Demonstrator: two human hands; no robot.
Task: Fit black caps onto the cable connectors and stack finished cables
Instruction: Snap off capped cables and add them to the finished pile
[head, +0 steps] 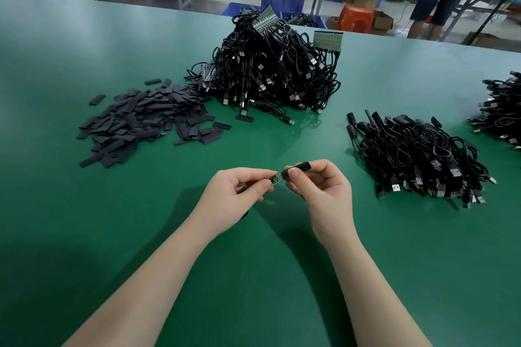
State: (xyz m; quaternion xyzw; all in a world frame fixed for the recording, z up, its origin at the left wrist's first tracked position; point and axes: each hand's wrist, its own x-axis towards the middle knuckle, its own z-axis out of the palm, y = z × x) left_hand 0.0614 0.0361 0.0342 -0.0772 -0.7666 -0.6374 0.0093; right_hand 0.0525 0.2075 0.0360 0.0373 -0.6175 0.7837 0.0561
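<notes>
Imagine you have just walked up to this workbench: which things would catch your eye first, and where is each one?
The tall tangled heap of black cables at the far middle of the green table draws the eye first, with a spread of flat black caps to its left. Nearest the viewer, the left hand pinches a small connector board while the right hand holds a black cap at its tip. A lower pile of capped cables lies to the right.

Open green tabletop (70,234) surrounds both forearms. Obstacles ahead: flat cap pile (141,118) at left, tall tangled cable heap (270,70) at centre, capped-cable stack (423,155) at right; a further heap (501,113), seemingly cables, crosses the right edge.
</notes>
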